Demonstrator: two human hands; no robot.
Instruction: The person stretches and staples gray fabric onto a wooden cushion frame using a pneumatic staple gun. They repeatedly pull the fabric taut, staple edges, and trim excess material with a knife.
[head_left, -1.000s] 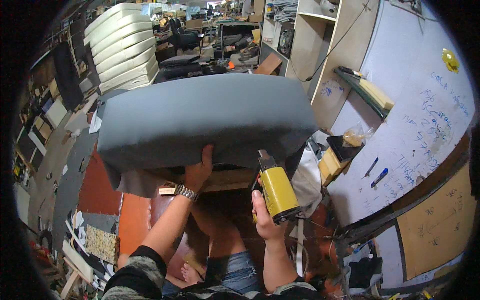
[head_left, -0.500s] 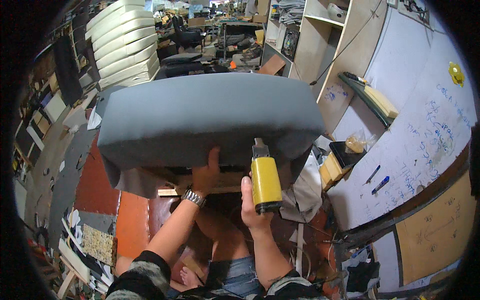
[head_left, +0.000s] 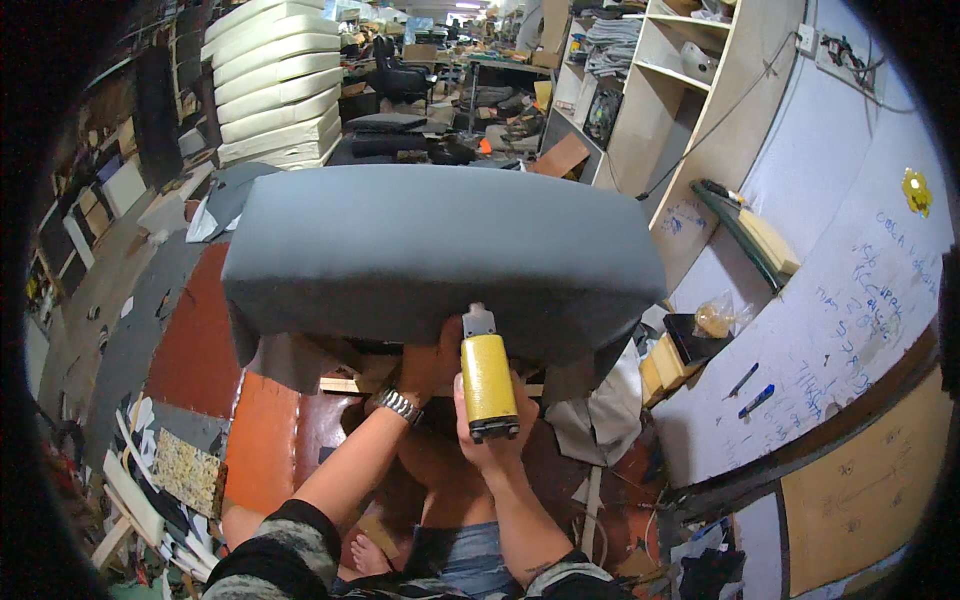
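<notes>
A large padded piece covered in grey fabric (head_left: 445, 225) stands in front of me, its loose lower edge hanging over a wooden frame (head_left: 338, 384). My left hand (head_left: 428, 370), with a metal watch on the wrist, grips the fabric at the middle of that edge; its fingers are partly hidden in shade. My right hand (head_left: 493, 448) is closed round a yellow staple gun (head_left: 488, 378). The gun's metal nose points away from me and meets the fabric edge just right of my left fingers. Whether it presses on the frame cannot be seen.
White cushions (head_left: 277, 85) are stacked behind on the left. A shelf unit (head_left: 690, 110) and a white panel with handwriting and pens (head_left: 820, 330) stand right. Grey cloth (head_left: 600, 425) hangs at the right. Foam and scraps (head_left: 190, 470) lie at lower left.
The staple gun in my right hand has moved left and forward, close to my left hand. My left hand has shifted slightly right along the fabric edge. The view has tilted a little.
</notes>
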